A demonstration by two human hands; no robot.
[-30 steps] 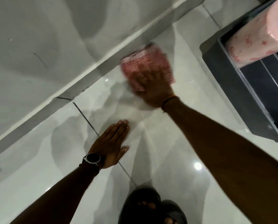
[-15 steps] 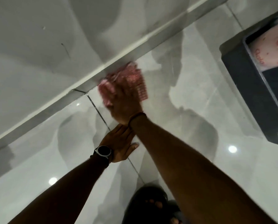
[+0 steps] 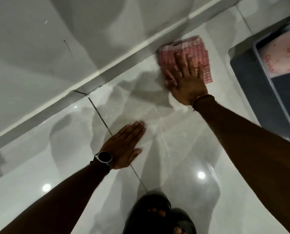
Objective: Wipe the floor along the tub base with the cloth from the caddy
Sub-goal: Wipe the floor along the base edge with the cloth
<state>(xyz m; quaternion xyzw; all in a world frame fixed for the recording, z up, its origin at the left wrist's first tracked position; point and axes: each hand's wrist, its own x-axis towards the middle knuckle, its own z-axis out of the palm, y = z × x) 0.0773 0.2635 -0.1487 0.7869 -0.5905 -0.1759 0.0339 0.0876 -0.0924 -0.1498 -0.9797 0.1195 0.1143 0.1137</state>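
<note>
A red-and-white checked cloth (image 3: 198, 51) lies flat on the glossy white floor tiles (image 3: 174, 141), touching the grey strip at the tub base (image 3: 97, 78). My right hand (image 3: 186, 81) presses down on the cloth with fingers spread, pointing toward the tub. My left hand (image 3: 124, 144), with a black watch on its wrist, rests flat on the floor over a grout line, palm down, holding nothing. The white tub side (image 3: 48, 48) fills the upper left.
A dark caddy (image 3: 252, 92) with a clear rim stands at the right edge, a pink patterned paper roll (image 3: 282, 56) inside it. My foot in a dark sandal (image 3: 156, 211) shows at the bottom. Ceiling lights glint off the tiles.
My right hand has slid the cloth back to the right along the tub base, after a sweep to the left half a second ago. My left hand stays planted on the floor.
</note>
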